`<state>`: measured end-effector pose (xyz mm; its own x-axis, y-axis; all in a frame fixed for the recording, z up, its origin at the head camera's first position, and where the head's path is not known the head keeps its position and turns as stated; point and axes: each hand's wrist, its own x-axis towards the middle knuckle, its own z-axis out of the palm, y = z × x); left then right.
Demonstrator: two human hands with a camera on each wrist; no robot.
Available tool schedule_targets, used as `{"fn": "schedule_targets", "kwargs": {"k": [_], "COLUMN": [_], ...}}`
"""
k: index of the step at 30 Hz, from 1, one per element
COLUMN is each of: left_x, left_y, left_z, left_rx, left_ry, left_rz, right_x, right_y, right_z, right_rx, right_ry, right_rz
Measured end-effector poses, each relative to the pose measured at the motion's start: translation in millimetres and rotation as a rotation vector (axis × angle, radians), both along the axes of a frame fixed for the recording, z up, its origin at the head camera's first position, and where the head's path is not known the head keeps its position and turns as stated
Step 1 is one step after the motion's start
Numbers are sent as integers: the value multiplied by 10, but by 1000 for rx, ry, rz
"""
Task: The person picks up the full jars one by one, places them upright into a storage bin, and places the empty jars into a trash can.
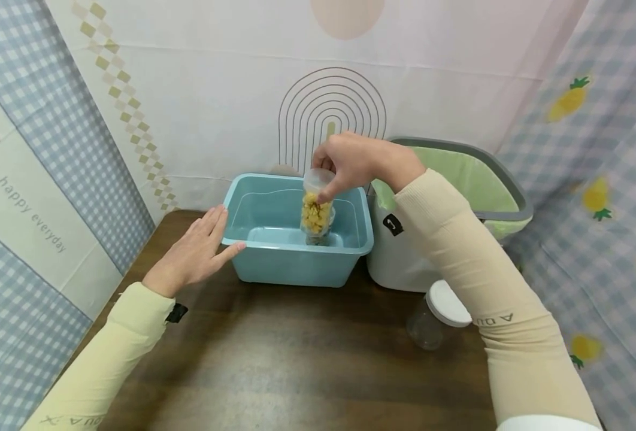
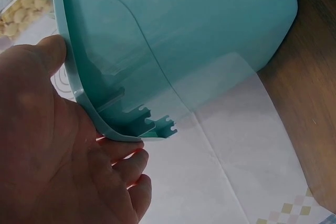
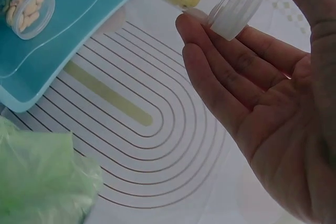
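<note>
My right hand (image 1: 358,158) pinches a clear jar (image 1: 315,211) near its frosted lid, between thumb and fingers. Yellow, crumpled-looking dried pieces fill the jar, which hangs upright over the inside of a blue plastic basin (image 1: 291,266). Within the basin is a second clear jar (image 3: 32,14) holding small pale, nut-like pieces, seen in the right wrist view; in the head view the held jar mostly hides it. My left hand (image 1: 196,251) lies against the basin's left end with fingers extended, thumb over the rim, as the left wrist view also shows.
To the basin's right stands a pale bin (image 1: 404,257) with a grey rim and green liner. In front of it, a clear jar with a white lid (image 1: 450,303) leans on the brown tabletop (image 1: 275,359), partly behind my right sleeve. Printed cloth walls rise behind and at both sides.
</note>
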<state>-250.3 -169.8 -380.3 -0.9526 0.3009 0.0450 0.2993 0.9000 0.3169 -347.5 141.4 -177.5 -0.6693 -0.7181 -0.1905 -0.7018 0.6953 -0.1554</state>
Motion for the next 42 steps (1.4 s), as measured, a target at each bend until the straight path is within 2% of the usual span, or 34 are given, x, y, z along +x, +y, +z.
{"fn": "schedule_targets", "kwargs": {"k": [7,14,27,36,42], "left_x": [2,17,68,58,82], "left_y": [38,54,91,157,167], "left_z": [21,19,-12,-50,-44], "left_rx": [-3,7,28,28,28], "left_ry": [5,1,7,7,17], "left_rz": [-6,3,18,9,19], "right_x": [-154,-308,-618,-703,-778], "right_y": [-38,-155,-281,-240,-288], "right_z": [-127,-277,-801,-1056,-1212], "right_rx": [4,-4,-26,-20,-9], "right_ry": [-24,-29,-51,-78,-48], "right_rz": [-27,8,28,7,60]}}
